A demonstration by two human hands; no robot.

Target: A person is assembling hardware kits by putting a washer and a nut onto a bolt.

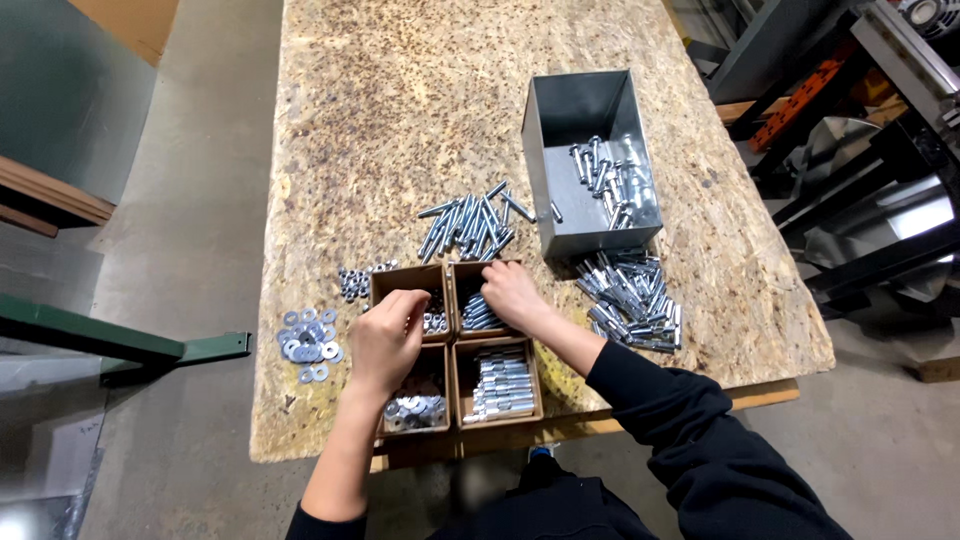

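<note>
Both hands dip curled into the cardboard boxes [455,345], left hand [385,340] and right hand [512,293]; whether either grips anything cannot be told. Loose bolts [470,225] lie just beyond the boxes, washers [308,343] to their left, and a metal bin [590,165] beyond them to the right.

Cardboard boxes [458,345]: four are seen, set in a two-by-two block just in front of the metal bin [590,165].
Metal bin: one is seen, open-topped and grey.
Loose bolt heaps: two are counted, one [472,222] just left of the metal bin, one [630,300] just in front of it.
Bolts inside the metal bin: a small cluster [607,172] is seen; an exact count cannot be made.
Washer pile [308,342]: one is seen, well to the left of the metal bin.
Nut cluster [357,281]: one is seen, between the washer pile and the boxes.
Hands: two are seen, the left hand [385,338] and the right hand [512,292], both over the boxes.
</note>
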